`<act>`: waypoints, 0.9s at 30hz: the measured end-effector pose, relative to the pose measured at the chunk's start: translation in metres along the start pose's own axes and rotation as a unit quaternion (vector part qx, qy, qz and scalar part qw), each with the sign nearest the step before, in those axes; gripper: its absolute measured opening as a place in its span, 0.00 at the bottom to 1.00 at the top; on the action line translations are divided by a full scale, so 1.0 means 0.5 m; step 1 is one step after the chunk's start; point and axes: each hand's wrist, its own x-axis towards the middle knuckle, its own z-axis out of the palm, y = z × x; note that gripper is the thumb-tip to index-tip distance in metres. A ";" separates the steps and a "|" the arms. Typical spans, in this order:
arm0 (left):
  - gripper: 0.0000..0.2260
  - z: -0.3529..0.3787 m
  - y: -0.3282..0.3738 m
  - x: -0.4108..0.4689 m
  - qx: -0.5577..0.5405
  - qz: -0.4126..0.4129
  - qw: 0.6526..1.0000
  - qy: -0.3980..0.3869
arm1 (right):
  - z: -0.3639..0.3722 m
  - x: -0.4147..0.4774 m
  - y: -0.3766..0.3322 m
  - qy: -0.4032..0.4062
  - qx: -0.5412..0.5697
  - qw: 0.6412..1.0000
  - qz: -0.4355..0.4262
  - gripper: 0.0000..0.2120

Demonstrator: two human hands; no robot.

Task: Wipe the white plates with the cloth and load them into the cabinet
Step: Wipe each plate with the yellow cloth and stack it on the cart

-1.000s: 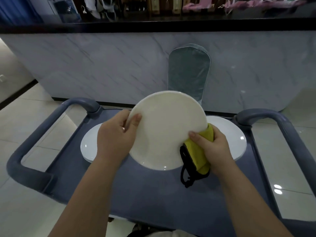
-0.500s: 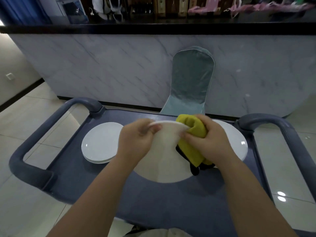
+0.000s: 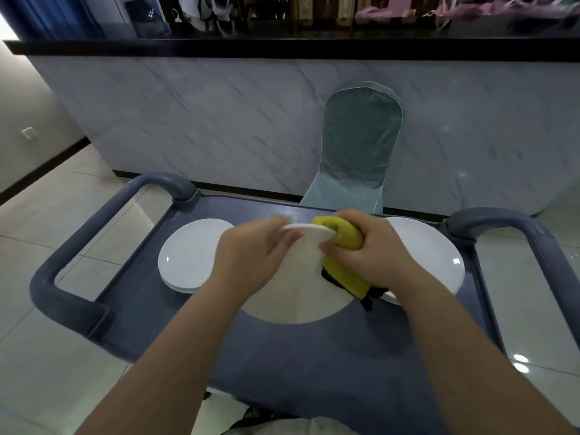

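- Wiping is under way — the left hand (image 3: pixel 251 255) pinches the far rim of a tilted white plate (image 3: pixel 298 290), thumb and fingers curled over its edge, over the cart (image 3: pixel 314 356).
- The right hand (image 3: pixel 373 252) grips the yellow cloth (image 3: pixel 345 237), which is wrapped over the plate's right edge.
- A stack of plates (image 3: pixel 188 255) lies on the cart's left and another plate (image 3: pixel 430 252) on its right; I cannot tell which are wiped.
- No cabinet shows — loading looks wholly left to do.
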 end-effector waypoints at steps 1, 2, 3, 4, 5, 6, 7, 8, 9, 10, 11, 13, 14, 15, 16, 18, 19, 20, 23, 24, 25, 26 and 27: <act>0.19 -0.007 0.008 0.010 -0.024 -0.001 0.999 0.021 | -0.010 0.009 -0.014 -0.002 0.008 1.000 -0.013 0.11; 0.19 -0.012 0.009 0.016 -0.057 -0.005 0.997 0.047 | -0.019 0.016 -0.026 0.009 0.026 0.999 -0.021 0.12; 0.18 -0.016 0.005 0.016 -0.097 -0.021 0.992 0.072 | -0.027 0.017 -0.034 0.028 0.056 0.998 -0.021 0.13; 0.16 -0.019 -0.001 0.014 -0.143 -0.058 0.983 0.099 | -0.033 0.016 -0.039 0.052 0.096 0.994 -0.012 0.13; 0.15 -0.018 -0.008 0.007 -0.192 -0.116 0.966 0.127 | -0.036 0.012 -0.039 0.078 0.148 0.986 0.008 0.15; 0.17 -0.009 -0.012 -0.003 -0.239 -0.191 0.938 0.161 | -0.032 0.004 -0.033 0.101 0.212 0.971 0.036 0.16; 0.20 0.005 -0.014 -0.015 -0.283 -0.278 0.896 0.198 | -0.020 -0.005 -0.024 0.122 0.277 0.950 0.073 0.17; 0.22 0.025 -0.012 -0.029 -0.327 -0.367 0.841 0.226 | 0.001 -0.016 -0.011 0.137 0.327 0.927 0.118 0.17; 0.22 0.048 -0.009 -0.046 -0.362 -0.442 0.784 0.242 | 0.026 -0.027 0.001 0.149 0.350 0.910 0.167 0.16; 0.20 0.074 -0.009 -0.063 -0.386 -0.495 0.740 0.243 | 0.050 -0.037 0.013 0.159 0.350 0.898 0.212 0.14; 0.16 0.097 -0.010 -0.081 -0.396 -0.527 0.718 0.223 | 0.069 -0.046 0.025 0.171 0.333 0.893 0.249 0.12; 0.13 0.126 -0.012 -0.108 -0.417 -0.550 0.714 0.118 | 0.087 -0.058 0.049 0.201 0.272 0.905 0.258 0.09; 0.14 0.127 -0.014 -0.114 -0.439 -0.557 0.703 0.057 | 0.085 -0.062 0.055 0.216 0.226 0.922 0.227 0.09; 0.15 0.121 -0.020 -0.116 -0.464 -0.573 0.676 0.009 | 0.078 -0.065 0.058 0.231 0.166 0.942 0.178 0.09; 0.18 0.109 -0.024 -0.115 -0.500 -0.598 0.626 -0.024 | 0.070 -0.066 0.057 0.244 0.097 0.958 0.115 0.09; 0.27 0.078 -0.021 -0.108 -0.613 -0.613 0.496 -0.047 | 0.067 -0.069 0.056 0.260 -0.024 0.965 -0.038 0.10; 0.30 0.061 -0.014 -0.102 -0.668 -0.594 0.445 -0.048 | 0.076 -0.072 0.055 0.260 -0.075 0.957 -0.109 0.10; 0.30 0.047 -0.007 -0.095 -0.704 -0.573 0.418 -0.050 | 0.088 -0.075 0.054 0.252 -0.112 0.947 -0.166 0.11; 0.16 0.022 0.005 -0.074 -0.718 -0.553 0.422 -0.023 | 0.123 -0.086 0.054 0.229 -0.153 0.934 -0.228 0.13; 0.12 0.018 0.005 -0.071 -0.714 -0.555 0.427 -0.008 | 0.126 -0.086 0.056 0.225 -0.161 0.930 -0.240 0.13; 0.11 0.018 0.001 -0.073 -0.714 -0.554 0.429 0.002 | 0.124 -0.087 0.061 0.212 -0.167 0.929 -0.253 0.14; 0.11 0.016 -0.003 -0.077 -0.722 -0.544 0.427 0.005 | 0.118 -0.089 0.066 0.188 -0.167 0.932 -0.261 0.15; 0.12 0.014 -0.003 -0.082 -0.731 -0.530 0.429 0.000 | 0.111 -0.095 0.071 0.164 -0.154 0.940 -0.256 0.15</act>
